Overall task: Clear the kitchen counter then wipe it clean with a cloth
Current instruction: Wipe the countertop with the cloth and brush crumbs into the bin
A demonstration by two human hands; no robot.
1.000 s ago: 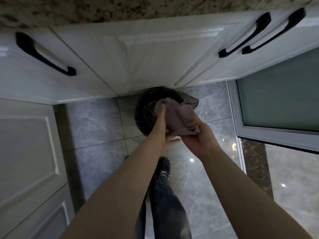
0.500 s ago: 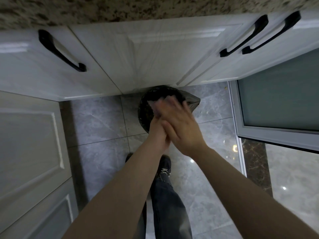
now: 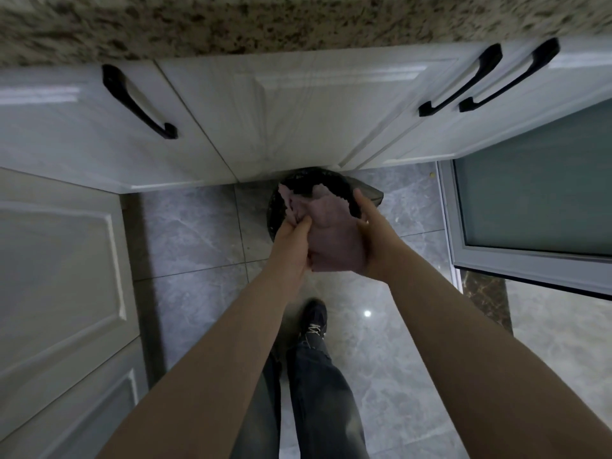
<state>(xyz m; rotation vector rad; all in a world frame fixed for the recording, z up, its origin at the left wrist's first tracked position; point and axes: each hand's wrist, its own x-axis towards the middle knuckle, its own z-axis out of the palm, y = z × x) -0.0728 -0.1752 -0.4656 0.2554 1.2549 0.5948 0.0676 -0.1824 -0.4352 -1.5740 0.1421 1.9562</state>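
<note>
A dark shoe [image 3: 314, 326] stood on the grey floor tiles [image 3: 198, 233]. Above it, the left hand [image 3: 291, 241] and right hand [image 3: 372, 233] together clutched a pinkish cloth [image 3: 331, 236] over a black-lined bin [image 3: 334, 185], beneath the speckled desk [image 3: 298, 24].

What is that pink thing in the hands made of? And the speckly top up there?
The pink cloth looks like soft woven fabric, matte: it bunches and folds between the left hand and right hand. The counter edge looks like polished granite or a similar stone, given its beige and black speckles.
</note>
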